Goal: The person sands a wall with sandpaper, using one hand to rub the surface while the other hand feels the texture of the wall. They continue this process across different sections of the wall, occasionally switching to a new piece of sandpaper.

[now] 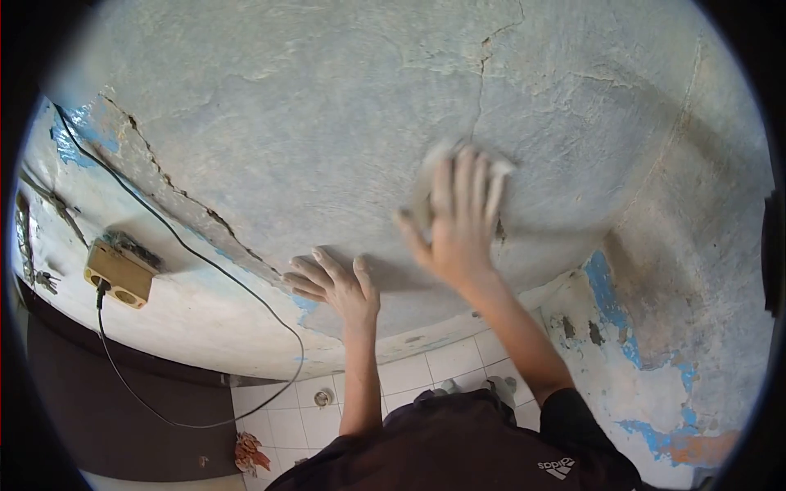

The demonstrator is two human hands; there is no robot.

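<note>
Both arms reach up to a grey, cracked wall (352,114). My left hand (340,286) lies against the lower part of it with fingers spread, holding nothing, beside a small patch of blue paint. Higher and to the right, my right hand (463,213) presses a pale, flat sheet or pad (504,167) to the wall surface. Its fingers are stretched over the sheet and slightly blurred. Most of the sheet is hidden beneath them, so its exact shape cannot be made out.
On the left a yellowish socket box (119,274) holds a plug with a black cable (237,281) looping down across the wall. Below are white floor tiles (405,375), a small round metal item (323,398) and a reddish cloth-like item (250,452). Peeling blue paint (604,288) shows at right.
</note>
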